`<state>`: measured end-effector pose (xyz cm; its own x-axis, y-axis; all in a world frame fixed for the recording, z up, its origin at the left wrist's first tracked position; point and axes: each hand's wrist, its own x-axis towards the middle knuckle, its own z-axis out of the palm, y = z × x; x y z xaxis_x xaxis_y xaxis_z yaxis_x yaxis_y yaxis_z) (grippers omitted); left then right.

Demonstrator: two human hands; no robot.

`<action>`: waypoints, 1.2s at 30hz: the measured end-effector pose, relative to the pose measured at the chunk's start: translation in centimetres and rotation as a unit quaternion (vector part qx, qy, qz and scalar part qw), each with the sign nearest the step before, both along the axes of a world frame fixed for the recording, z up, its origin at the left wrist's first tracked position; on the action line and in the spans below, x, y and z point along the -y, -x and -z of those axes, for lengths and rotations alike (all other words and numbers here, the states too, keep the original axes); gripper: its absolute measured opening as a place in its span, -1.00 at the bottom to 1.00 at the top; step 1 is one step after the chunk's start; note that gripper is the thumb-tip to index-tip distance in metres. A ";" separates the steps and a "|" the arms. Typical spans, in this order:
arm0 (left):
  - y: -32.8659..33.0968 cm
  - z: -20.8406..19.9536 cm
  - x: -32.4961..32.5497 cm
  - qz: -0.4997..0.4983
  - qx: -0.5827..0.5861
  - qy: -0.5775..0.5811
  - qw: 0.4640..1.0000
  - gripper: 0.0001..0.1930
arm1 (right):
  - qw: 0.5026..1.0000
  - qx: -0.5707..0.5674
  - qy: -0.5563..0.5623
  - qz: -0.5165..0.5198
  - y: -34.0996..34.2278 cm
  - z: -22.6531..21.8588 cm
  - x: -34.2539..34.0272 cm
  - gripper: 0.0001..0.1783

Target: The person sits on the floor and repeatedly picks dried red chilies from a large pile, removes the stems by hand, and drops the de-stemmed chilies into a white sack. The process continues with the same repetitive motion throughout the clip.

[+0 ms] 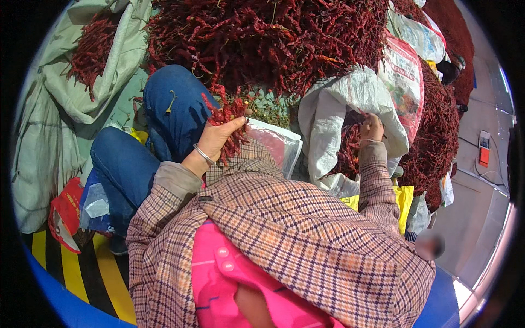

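Heap of chilies (pixel 268 44) before a person (pixel 295 229); one sack (pixel 49 147) at left, another sack (pixel 322 131) at right, chilies (pixel 95 49) in both.

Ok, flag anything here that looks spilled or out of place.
A thin, pale, curled scrap, possibly a stem, lies on the blue jeans, away from the dried red chili heap. Yellowish bits also litter the heap's near edge, looking like spilled debris. Nothing looks clearly damaged.

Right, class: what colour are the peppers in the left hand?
The peppers are red, best seen in head view.
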<state>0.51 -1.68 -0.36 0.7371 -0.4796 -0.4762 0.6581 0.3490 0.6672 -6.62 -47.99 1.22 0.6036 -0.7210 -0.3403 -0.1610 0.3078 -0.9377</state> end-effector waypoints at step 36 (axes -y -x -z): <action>0.0 -2.3 -2.9 0.101 0.037 -0.018 0.994 -0.79 | 0.698 0.111 0.505 -0.496 -6.2 -1.3 -30.6 -0.77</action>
